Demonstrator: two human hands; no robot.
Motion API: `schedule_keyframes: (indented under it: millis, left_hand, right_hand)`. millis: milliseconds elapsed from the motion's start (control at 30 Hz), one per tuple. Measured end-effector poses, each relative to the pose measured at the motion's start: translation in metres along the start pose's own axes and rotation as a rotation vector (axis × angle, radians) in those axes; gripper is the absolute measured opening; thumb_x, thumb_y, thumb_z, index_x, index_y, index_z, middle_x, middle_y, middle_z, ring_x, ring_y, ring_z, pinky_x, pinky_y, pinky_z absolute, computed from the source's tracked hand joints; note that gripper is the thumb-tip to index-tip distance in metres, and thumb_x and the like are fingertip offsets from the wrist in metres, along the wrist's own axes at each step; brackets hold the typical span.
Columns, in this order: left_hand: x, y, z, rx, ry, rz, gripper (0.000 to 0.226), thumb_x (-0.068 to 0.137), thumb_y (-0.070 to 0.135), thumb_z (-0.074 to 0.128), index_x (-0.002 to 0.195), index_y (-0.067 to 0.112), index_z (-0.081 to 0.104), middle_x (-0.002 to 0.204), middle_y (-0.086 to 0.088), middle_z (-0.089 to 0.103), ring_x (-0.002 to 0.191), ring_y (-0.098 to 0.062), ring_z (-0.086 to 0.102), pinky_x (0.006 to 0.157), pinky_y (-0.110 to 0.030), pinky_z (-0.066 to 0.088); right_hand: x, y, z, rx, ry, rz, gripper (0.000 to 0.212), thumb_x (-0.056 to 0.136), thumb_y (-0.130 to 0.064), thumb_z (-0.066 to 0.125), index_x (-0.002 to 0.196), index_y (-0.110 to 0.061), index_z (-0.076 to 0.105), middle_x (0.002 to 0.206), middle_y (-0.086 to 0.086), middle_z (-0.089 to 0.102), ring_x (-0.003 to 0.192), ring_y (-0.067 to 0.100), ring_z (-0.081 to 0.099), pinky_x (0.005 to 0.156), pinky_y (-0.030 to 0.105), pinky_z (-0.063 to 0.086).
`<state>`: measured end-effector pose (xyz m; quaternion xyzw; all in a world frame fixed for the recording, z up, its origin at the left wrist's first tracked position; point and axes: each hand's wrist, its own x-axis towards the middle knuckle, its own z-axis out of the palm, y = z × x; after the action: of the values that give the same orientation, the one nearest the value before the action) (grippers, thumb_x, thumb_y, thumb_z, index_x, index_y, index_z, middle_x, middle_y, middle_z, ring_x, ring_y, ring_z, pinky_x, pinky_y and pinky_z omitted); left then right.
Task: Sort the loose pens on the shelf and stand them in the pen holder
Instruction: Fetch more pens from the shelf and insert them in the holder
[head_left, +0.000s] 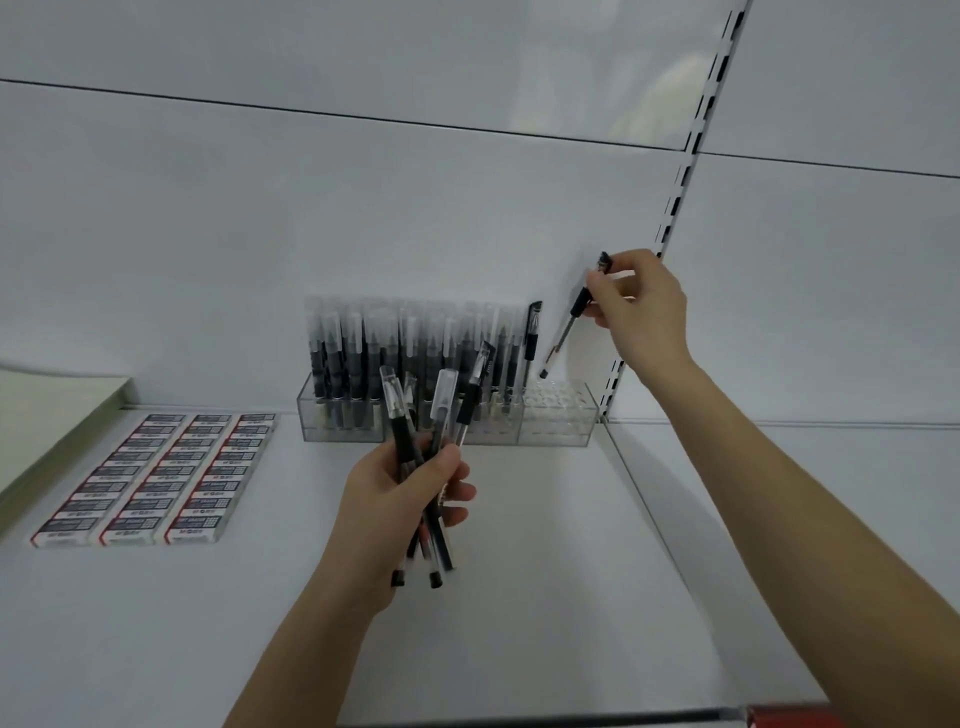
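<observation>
Clear plastic pen holder is set along the back edge of the white shelf, against the rear panel. Left and middle sections are packed with standing pens, caps up; bare holes are seen in the right section.

Single pen is pinched near its capped end by the fingertips of the right hand. It is held tilted, cap uppermost, with the lower end hanging just above the holder's right section, not yet in a hole.

Bundle of pens is gripped by the left hand, fingers curled round the barrels. It is held above the middle of the shelf, in front of the holder, with the pens fanned out and the caps mostly upward.

Boxed erasers are laid in three rows towards the left edge. Stack of paper is seen at the far left. Slotted metal upright is fixed at the back right corner.
</observation>
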<state>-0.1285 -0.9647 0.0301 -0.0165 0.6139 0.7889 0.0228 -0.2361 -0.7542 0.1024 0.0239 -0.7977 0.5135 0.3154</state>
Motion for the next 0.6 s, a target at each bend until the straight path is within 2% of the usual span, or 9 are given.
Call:
schedule_keyframes:
  millis: [67,167,233,333,467,533,600]
  left_hand:
    - [0.000,-0.001,-0.001,0.001,0.007,0.000,0.011,0.086,0.010,0.058,0.094,0.004,0.063,0.073,-0.005,0.069,0.059,-0.010,0.067,0.052,-0.021,0.053]
    - [0.000,-0.002,0.000,0.003,0.011,0.002,0.010,0.087,0.010,0.058,0.094,0.005,0.063,0.071,-0.002,0.071,0.059,-0.010,0.067,0.052,-0.019,0.053]
    - [0.000,-0.002,0.001,0.002,0.013,0.010,0.010,0.087,0.011,0.058,0.094,0.005,0.063,0.069,-0.001,0.071,0.059,-0.010,0.067,0.052,-0.019,0.052]
    - [0.000,-0.003,0.002,0.006,0.011,0.017,0.009,0.087,0.012,0.058,0.092,0.007,0.063,0.068,0.000,0.072,0.060,-0.009,0.068,0.052,-0.018,0.052]
    - [-0.001,-0.004,0.003,0.021,-0.001,0.030,0.010,0.087,0.013,0.057,0.093,0.008,0.063,0.071,0.000,0.074,0.062,-0.008,0.068,0.053,-0.017,0.052]
    - [-0.001,-0.004,0.004,0.028,-0.009,0.033,0.011,0.088,0.013,0.056,0.094,0.007,0.063,0.073,0.000,0.074,0.062,-0.008,0.068,0.053,-0.017,0.052]
    - [-0.001,-0.004,0.004,0.027,-0.013,0.041,0.013,0.088,0.013,0.056,0.096,0.006,0.063,0.074,-0.001,0.074,0.062,-0.008,0.068,0.052,-0.016,0.051]
  right_hand:
    - [0.002,0.004,0.004,-0.040,-0.041,-0.025,0.005,0.090,-0.018,0.056,0.092,-0.016,0.052,0.081,0.008,0.063,0.071,0.021,0.066,0.070,0.027,0.054]
    - [0.005,0.010,0.009,-0.039,-0.080,-0.027,0.005,0.090,-0.016,0.056,0.093,-0.014,0.052,0.076,0.003,0.059,0.066,0.016,0.061,0.056,0.011,0.049]
    - [0.007,0.011,0.011,-0.043,-0.082,-0.025,0.005,0.089,-0.015,0.056,0.093,-0.014,0.052,0.073,-0.003,0.057,0.064,0.014,0.061,0.058,0.013,0.049]
    - [0.008,0.014,0.013,-0.068,-0.086,-0.035,0.004,0.089,-0.015,0.055,0.092,-0.013,0.052,0.073,-0.005,0.056,0.062,0.012,0.060,0.068,0.027,0.052]
    - [-0.003,0.025,0.019,-0.154,-0.187,-0.012,0.008,0.090,-0.017,0.056,0.096,-0.012,0.053,0.084,0.006,0.062,0.074,0.026,0.065,0.072,0.037,0.054]
    - [-0.010,0.031,0.022,-0.157,-0.234,0.046,0.014,0.091,-0.019,0.056,0.101,-0.010,0.054,0.093,0.012,0.064,0.075,0.028,0.067,0.071,0.036,0.054]
    - [-0.013,0.031,0.021,-0.183,-0.240,0.071,0.022,0.090,-0.022,0.057,0.109,-0.010,0.054,0.096,0.012,0.065,0.078,0.024,0.064,0.069,0.029,0.049]
